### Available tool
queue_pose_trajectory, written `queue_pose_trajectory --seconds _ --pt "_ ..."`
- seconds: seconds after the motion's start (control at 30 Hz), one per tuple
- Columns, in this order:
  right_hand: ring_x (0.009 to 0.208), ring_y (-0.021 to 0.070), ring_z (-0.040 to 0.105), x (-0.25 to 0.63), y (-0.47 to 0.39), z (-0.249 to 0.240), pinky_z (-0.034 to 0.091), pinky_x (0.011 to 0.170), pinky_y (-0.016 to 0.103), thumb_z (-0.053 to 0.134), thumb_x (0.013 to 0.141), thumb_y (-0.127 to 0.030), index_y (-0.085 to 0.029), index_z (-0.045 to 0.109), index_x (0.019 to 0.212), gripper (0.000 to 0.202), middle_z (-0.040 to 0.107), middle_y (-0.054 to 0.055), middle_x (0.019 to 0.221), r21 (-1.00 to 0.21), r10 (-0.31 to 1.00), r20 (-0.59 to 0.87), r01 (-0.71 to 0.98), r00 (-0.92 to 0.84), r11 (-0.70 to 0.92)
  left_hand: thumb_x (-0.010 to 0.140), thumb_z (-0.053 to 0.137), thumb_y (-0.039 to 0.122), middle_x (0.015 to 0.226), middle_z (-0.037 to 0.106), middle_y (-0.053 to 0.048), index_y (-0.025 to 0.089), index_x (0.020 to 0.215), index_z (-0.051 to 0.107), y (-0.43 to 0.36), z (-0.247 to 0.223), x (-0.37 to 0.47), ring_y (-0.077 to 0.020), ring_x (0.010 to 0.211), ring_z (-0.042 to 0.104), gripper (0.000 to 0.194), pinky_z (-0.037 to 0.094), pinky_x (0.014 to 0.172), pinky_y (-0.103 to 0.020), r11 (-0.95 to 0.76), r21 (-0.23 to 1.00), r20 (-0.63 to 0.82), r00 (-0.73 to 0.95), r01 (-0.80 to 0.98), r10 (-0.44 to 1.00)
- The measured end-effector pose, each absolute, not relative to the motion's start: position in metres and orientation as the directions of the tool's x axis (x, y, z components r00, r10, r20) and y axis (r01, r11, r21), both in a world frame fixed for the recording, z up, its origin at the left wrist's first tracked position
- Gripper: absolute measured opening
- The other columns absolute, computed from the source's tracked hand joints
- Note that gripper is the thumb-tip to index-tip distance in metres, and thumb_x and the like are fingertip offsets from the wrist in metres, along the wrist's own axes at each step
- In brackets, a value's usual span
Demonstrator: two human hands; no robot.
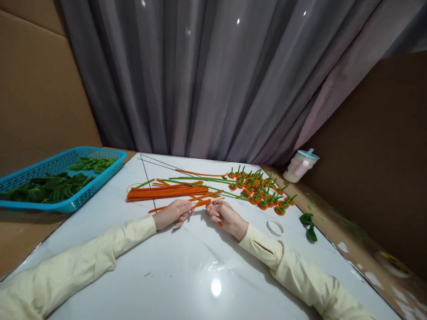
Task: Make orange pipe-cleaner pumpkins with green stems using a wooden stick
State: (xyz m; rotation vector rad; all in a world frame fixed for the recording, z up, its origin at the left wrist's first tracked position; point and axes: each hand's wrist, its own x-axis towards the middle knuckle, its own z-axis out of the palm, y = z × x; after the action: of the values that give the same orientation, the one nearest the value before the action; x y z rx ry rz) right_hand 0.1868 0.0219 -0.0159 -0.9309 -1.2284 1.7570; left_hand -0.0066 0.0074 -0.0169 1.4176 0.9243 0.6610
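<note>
- One orange coil (202,203) is where we'd look first: it spans the gap between the left hand (175,212) and the right hand (228,218). Left fingers pinch one end, right fingers are curled in at the other; we can't tell how hard either squeezes.
- If either pinch slackens, we reckon the turns could spring loose or space out unevenly. Yanking too hard would probably stretch them too.
- An orange tail (220,224) pokes out below the right hand, so it might catch on a finger mid-twist, if you ask us.
- Just past the left hand lies the orange bundle (167,192), with a few strays crossing around it. A careless wrist could tangle those.
- Beyond the right hand we've got loads of orange pieces (263,206) with green stalks, packed close; drifting knuckles might topple some.
- White ring (275,234) sits near the right sleeve (263,246), so that forearm could shove it.
- Blue basket (96,186) and cup (298,168) are well apart, so we'd call them low risk.
</note>
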Motion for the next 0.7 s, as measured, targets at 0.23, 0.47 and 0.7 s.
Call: queue_pose_trajectory --seconds 0.23,0.47,0.7 --pt "0.039 0.0010 0.025 0.183 0.011 -0.014 0.015 0.034 0.015 0.051 0.056 -0.012 -0.017 0.042 0.065 0.014 0.049 -0.002 0.058 -0.929 0.930 -0.140 -0.279 -0.340 -0.242 0.090 0.035 0.041 0.051 0.045 0.004 0.018 0.072 0.050 -0.003 -0.015 -0.003 -0.0109 0.045 0.045 0.033 0.037 0.047 -0.021 -0.367 0.804 0.143 0.446 0.468 0.883" --pt "0.039 0.0048 0.030 0.183 0.006 -0.008 0.018 0.035 0.015 0.055 0.062 -0.020 -0.022 0.034 0.074 0.024 0.042 -0.009 0.050 -0.965 0.971 -0.002 -0.255 -0.240 -0.065 0.092 0.035 0.034 0.069 0.057 -0.003 0.018 0.090 0.055 -0.007 -0.028 -0.004 -0.0166 0.062 0.056 0.026 0.043 0.059 -0.026 -0.582 0.534 0.345 0.470 0.613 0.812" --pt "0.041 0.0089 0.043 0.187 0.012 -0.010 0.032 0.039 0.019 0.050 0.072 -0.028 -0.023 0.031 0.087 0.024 0.055 -0.005 0.061 -0.991 0.961 0.106 0.053 -0.254 0.123 0.095 0.028 0.031 0.078 0.062 -0.007 0.016 0.105 0.053 -0.004 -0.032 -0.006 -0.0168 0.059 0.058 0.032 0.042 0.055 -0.025 -0.592 0.329 0.413 0.451 0.736 0.791"
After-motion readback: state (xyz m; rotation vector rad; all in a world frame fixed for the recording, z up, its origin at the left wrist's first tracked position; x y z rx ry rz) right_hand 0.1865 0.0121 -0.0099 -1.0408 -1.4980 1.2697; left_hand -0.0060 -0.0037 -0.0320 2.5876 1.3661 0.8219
